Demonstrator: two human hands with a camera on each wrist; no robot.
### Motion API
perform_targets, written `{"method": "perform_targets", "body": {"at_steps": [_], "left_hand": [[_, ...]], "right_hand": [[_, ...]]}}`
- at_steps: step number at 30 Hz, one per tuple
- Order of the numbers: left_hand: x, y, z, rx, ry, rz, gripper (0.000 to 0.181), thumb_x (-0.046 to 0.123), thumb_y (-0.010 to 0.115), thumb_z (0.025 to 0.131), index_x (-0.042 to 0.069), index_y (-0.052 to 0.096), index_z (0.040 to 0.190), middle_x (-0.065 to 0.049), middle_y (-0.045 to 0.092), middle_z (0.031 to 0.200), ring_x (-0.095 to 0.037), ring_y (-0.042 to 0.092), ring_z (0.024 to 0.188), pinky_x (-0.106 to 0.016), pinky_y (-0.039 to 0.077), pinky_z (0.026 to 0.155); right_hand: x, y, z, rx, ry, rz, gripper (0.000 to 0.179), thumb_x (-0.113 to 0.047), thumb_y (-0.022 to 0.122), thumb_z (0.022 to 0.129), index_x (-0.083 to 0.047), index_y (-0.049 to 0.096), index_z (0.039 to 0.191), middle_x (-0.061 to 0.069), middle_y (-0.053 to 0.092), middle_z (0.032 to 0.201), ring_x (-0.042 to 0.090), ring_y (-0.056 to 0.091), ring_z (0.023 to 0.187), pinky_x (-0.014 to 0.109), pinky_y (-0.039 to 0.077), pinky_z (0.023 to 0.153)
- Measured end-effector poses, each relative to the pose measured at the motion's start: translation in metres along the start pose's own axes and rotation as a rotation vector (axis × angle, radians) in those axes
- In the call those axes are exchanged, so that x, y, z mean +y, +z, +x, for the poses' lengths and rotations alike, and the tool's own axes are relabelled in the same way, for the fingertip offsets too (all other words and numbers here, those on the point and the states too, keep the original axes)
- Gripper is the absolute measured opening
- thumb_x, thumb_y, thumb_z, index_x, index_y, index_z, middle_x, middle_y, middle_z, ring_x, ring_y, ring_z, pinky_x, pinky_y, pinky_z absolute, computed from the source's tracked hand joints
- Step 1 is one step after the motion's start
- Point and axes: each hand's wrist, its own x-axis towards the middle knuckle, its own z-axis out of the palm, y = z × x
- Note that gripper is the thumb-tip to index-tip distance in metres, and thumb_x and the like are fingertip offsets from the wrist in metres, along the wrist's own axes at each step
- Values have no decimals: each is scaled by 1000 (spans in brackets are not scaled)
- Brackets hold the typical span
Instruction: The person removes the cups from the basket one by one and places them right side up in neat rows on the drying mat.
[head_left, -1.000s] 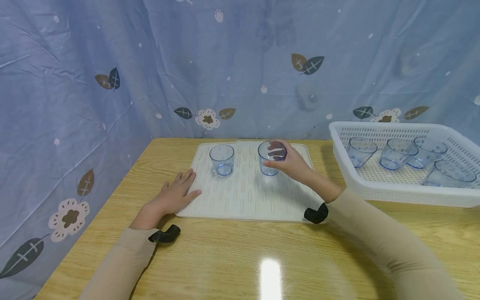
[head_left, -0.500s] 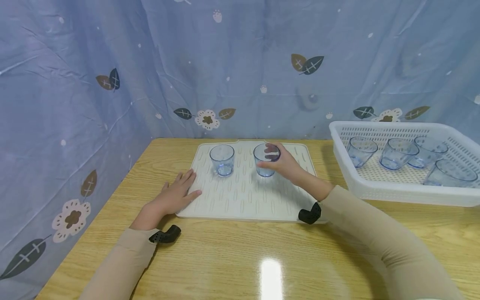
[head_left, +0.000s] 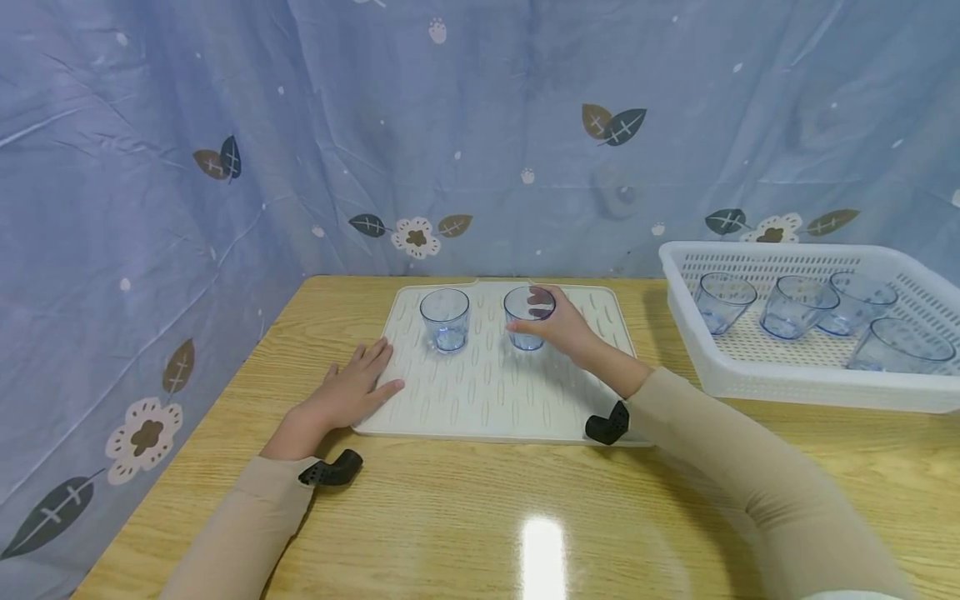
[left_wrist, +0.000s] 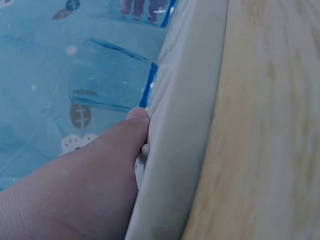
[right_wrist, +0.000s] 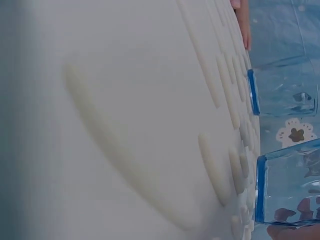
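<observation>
My right hand (head_left: 567, 330) grips a clear bluish drinking glass (head_left: 517, 313) from its right side, fingers behind and thumb in front. That glass is upright, its base right at the white ridged drying mat (head_left: 480, 400). To its left a matching glass (head_left: 446, 323) stands upright on the mat, with a gap between the two. My left hand (head_left: 349, 390) lies with fingers spread on the mat's left edge; the left wrist view shows its thumb (left_wrist: 120, 135) along the rim. In the right wrist view the held glass (right_wrist: 290, 180) has fingers seen through its wall.
On the right stands a white perforated plastic basket (head_left: 720, 375) holding several similar glasses (head_left: 797, 307), some tilted. The wooden table (head_left: 420, 517) extends in front of the mat. A blue patterned curtain (head_left: 480, 125) hangs right behind the table and along its left side.
My right hand has shifted the held glass a short way left, nearer the other glass, mostly in the first half second. The left hand and the other glass have stayed put.
</observation>
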Motion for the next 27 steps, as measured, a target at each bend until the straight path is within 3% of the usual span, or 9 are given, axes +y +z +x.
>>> {"method": "perform_targets", "body": {"at_steps": [17,27], "left_hand": [[2,0,-3,-10,-13,-14,79,52,41,109,2,16,164,-17,6,171,-48,0,153,-80,2,109],[3,0,-1,-15,-21,-3,80,55,40,109,3,15,165,-16,5,171,-47,0,153,-79,2,110]], "right_hand": [[4,2,7,-8,39,23,92,-18,82,91,-7,25,161,18,35,160,33,36,147,46,37,115],[3,-1,4,-31,64,22,93,-20,81,91,-9,21,162,21,36,159,37,38,145,52,35,115]]}}
